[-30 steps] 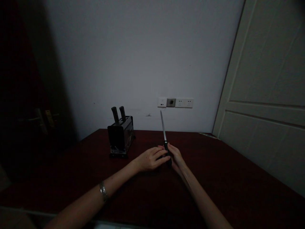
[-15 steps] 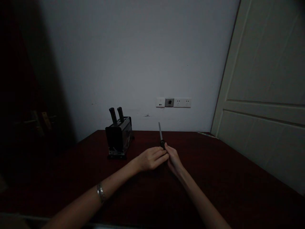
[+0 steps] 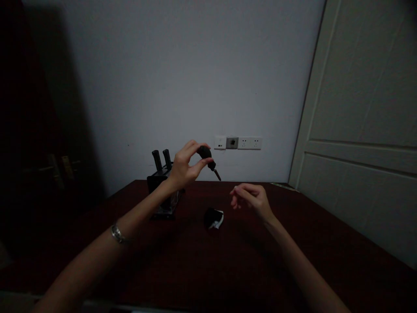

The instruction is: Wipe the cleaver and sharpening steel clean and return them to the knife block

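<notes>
My left hand (image 3: 187, 167) is raised above the table, thumb and fingers closed around the black handle of a screwdriver (image 3: 205, 153). Its metal shaft slants down to the right and ends in a dark tip. To the right, my right hand (image 3: 252, 199) hovers with thumb and forefinger pinched and the other fingers curled. A tiny pale spot shows at its fingertips; I cannot make out what it is. Below and between the hands, a small crumpled black-and-white piece (image 3: 213, 218) lies on the dark red table (image 3: 202, 265).
Behind my left forearm stands a black knife block (image 3: 158, 184) with two black handles upright in it, partly hidden. A row of wall sockets (image 3: 249, 143) is on the wall behind the table. A pale panelled door (image 3: 365, 152) borders the right side.
My hands have moved apart. The left has lifted the screwdriver up and left, tip now downward; the right has let go of it and shifted right. The black-and-white piece is now visible.
</notes>
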`<state>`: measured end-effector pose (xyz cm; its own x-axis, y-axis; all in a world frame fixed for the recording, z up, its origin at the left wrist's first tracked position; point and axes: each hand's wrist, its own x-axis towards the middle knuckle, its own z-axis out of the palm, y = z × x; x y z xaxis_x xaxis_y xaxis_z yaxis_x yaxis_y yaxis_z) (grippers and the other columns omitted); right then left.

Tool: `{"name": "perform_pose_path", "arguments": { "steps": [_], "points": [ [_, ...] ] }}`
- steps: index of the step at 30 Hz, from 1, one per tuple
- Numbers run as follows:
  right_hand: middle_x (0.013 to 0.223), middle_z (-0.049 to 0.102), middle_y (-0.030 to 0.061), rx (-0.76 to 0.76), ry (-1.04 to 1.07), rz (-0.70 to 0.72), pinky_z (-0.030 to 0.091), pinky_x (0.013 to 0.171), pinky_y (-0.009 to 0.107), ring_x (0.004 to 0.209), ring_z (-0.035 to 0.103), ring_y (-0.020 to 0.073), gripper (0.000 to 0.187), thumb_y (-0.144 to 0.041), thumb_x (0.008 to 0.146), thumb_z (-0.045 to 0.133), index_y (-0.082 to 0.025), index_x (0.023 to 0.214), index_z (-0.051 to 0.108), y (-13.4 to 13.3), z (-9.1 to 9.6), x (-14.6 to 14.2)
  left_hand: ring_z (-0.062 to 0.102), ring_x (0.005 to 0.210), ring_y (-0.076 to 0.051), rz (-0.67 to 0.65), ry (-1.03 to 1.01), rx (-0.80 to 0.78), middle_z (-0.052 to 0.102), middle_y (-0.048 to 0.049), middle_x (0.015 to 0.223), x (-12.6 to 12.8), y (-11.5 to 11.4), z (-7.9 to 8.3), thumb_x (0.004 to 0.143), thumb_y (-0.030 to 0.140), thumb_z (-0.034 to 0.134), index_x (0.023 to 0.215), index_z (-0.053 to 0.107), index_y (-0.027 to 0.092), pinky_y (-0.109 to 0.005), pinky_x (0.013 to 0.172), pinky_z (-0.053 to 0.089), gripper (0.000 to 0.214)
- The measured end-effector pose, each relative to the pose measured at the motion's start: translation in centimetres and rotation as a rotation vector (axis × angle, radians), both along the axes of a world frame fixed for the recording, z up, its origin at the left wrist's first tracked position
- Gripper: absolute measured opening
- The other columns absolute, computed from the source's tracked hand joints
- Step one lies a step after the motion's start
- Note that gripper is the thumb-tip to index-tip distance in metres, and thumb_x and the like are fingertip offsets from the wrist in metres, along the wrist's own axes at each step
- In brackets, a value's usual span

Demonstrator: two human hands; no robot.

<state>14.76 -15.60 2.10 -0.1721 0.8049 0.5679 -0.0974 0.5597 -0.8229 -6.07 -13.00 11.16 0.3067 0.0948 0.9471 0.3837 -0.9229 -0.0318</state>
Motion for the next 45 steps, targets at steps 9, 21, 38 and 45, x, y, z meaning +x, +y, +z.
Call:
{"name": "perform_pose_path", "arguments": {
  "steps": [9,21,38,45],
  "points": [
    [0.07,0.064,0.0031,0.211,-0.215,-0.278,0.036,0.039,0.022,0.045,0.046,0.0075,0.028,-0.041,0.069,0.066,-0.017,0.084,0.071,-1.6,8.6,-0.5,0.054,0.074,-0.013,-0.236,-0.024,-0.441,0.059,-0.0034,0.08,0.4,-0.3,2.9,0.078,0.03,0.058,0.086,0.061,0.012,-0.026,0.068,0.044,0.019],
    [0.074,0.068,0.0042,0.18,-0.444,-0.142,0.036,0.044,0.023,0.053,0.051,0.01,0.024,-0.038,0.07,0.066,-0.018,0.082,0.071,-2.7,10.3,-2.7,0.058,0.083,-0.015,-0.364,-0.024,-0.625,0.065,-0.0062,0.088,0.8,-2.8,2.9,0.077,0.029,0.058,0.091,0.063,0.012,-0.027,0.073,0.046,0.022],
    [0.062,0.063,0.0034,0.193,-0.339,-0.089,0.034,0.036,0.022,0.042,0.044,0.0072,0.024,-0.038,0.067,0.066,-0.015,0.07,0.069,0.7,11.8,-6.6,0.058,0.09,-0.018,-0.402,-0.231,-0.404,0.061,-0.0095,0.099,-3.2,-0.1,5.0,0.081,0.035,0.041,0.117,0.052,0.018,-0.031,0.074,0.046,0.041],
    [0.06,0.06,0.0041,0.243,-0.24,-0.169,0.038,0.037,0.021,0.048,0.049,0.0092,0.025,-0.036,0.059,0.072,-0.012,0.066,0.068,3.4,17.2,-8.1,0.056,0.072,-0.011,-0.112,-0.793,-0.293,0.058,-0.0035,0.08,-14.8,10.2,6.8,0.074,0.03,0.039,0.092,0.052,0.017,-0.025,0.063,0.041,0.026]
  ]
}}
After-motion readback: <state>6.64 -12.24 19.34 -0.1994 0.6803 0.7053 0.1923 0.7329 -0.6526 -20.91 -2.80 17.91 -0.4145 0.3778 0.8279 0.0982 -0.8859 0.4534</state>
